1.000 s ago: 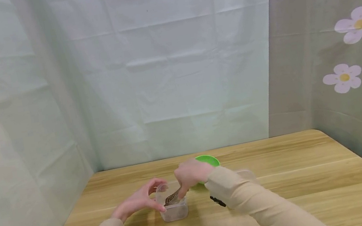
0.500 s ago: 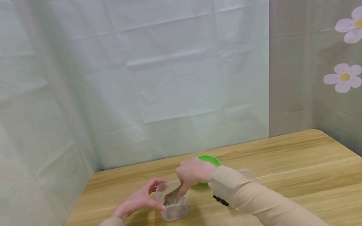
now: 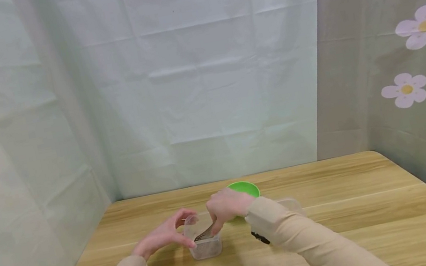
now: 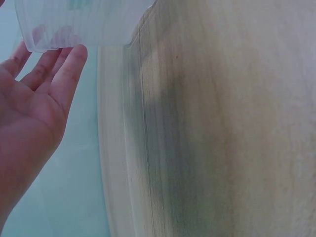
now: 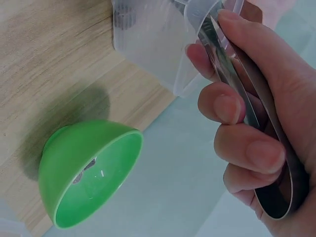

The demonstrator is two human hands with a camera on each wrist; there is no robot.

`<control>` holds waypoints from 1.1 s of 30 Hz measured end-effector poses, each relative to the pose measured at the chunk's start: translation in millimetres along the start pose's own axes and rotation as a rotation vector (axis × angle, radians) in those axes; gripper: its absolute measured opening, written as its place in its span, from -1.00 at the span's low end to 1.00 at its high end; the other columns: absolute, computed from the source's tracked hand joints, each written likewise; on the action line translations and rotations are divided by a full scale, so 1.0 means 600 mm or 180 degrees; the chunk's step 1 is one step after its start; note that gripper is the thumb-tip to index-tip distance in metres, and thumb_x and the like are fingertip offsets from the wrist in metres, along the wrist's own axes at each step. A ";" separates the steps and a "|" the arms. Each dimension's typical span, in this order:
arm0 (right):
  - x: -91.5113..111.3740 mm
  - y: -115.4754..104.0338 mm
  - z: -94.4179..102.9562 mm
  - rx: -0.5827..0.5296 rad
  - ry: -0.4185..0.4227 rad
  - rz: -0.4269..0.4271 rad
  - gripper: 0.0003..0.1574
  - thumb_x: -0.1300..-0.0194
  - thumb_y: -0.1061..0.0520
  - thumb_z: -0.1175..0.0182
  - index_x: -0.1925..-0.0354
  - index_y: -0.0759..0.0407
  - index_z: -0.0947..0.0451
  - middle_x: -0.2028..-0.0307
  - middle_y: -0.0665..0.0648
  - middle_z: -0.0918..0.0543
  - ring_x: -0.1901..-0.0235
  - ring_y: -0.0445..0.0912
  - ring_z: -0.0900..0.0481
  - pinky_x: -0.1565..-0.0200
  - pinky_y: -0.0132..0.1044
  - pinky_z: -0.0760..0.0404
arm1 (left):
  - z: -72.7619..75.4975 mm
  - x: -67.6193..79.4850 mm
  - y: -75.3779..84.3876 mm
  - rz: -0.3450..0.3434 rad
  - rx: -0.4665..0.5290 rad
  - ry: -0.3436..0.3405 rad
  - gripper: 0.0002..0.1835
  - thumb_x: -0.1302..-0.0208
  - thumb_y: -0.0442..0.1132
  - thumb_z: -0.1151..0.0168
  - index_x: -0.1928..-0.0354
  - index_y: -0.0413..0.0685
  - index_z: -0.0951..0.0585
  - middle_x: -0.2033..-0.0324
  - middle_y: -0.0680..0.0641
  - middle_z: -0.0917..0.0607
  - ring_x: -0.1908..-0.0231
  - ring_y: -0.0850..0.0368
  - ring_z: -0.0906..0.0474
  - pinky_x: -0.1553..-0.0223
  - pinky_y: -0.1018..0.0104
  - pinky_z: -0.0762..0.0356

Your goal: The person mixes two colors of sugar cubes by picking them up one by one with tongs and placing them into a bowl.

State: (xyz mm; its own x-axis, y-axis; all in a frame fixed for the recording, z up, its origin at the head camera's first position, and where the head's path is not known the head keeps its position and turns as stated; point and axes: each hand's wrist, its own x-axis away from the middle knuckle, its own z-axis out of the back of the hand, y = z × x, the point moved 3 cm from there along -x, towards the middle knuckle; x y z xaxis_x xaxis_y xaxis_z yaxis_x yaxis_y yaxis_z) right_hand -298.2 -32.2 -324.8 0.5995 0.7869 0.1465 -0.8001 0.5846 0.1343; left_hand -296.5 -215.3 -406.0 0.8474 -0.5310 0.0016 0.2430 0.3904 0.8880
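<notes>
My left hand (image 3: 169, 234) grips a clear plastic container (image 3: 206, 249), thumb on the near side and fingers on the far side. In the left wrist view its fingertips touch the wall of that container (image 4: 84, 24). My right hand (image 3: 227, 204) holds metal tongs (image 5: 232, 74), a bent U-shaped strip, with fingers curled round both arms. Their dotted end (image 3: 203, 235) dips inside the container. Through the wall in the right wrist view, a dark ribbed patch (image 5: 123, 19) shows; what it is, I cannot tell.
A green bowl (image 5: 84, 153) stands just behind my right hand, with a small dark piece (image 5: 85, 171) inside. Another clear container (image 3: 292, 205) is partly hidden behind the right forearm. A wooden table (image 3: 359, 211) lies beneath, with curtains beyond.
The tongs have turned inside the container, so their dotted end looks narrower than half a second ago. My right hand has shifted slightly. The left hand holds its place on the container.
</notes>
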 end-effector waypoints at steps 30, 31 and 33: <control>0.101 0.095 0.011 -0.0799 0.0905 0.0414 -0.53 -0.15 -0.14 -0.20 0.80 -0.10 -0.38 0.86 -0.24 -0.11 0.79 -0.35 0.03 0.71 -0.49 0.01 | -0.006 0.004 0.003 -0.0075 -0.0071 0.0089 -0.14 0.14 -0.26 -0.45 -0.22 -0.25 -0.20 -0.16 -0.19 -0.29 -0.17 -0.19 -0.12 -0.08 -0.15 -0.12; 0.105 0.100 0.010 -0.0867 0.0921 0.0416 -0.58 -0.15 -0.12 -0.20 0.77 -0.10 -0.44 0.86 -0.26 -0.16 0.79 -0.36 0.01 0.71 -0.49 0.00 | -0.006 0.004 0.004 -0.0079 -0.0075 0.0088 -0.14 0.14 -0.26 -0.45 -0.22 -0.25 -0.20 -0.16 -0.19 -0.29 -0.17 -0.19 -0.12 -0.08 -0.15 -0.12; 0.113 0.110 0.010 -0.0991 0.0929 0.0395 -0.66 -0.16 -0.09 -0.21 0.70 -0.09 -0.54 0.84 -0.30 -0.25 0.79 -0.37 -0.06 0.71 -0.49 -0.05 | -0.006 0.004 0.005 -0.0082 -0.0080 0.0087 -0.14 0.14 -0.26 -0.44 -0.22 -0.25 -0.21 -0.16 -0.19 -0.30 -0.17 -0.18 -0.12 -0.09 -0.14 -0.11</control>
State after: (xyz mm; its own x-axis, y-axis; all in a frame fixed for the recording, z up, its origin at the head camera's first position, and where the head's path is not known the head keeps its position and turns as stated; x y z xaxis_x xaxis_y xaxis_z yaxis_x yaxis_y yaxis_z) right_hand -310.5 58.7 -300.3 0.5035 0.8515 -0.1461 -0.8604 0.4787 -0.1750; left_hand -292.3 -212.8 -405.1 0.8532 -0.5205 -0.0340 0.2764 0.3957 0.8758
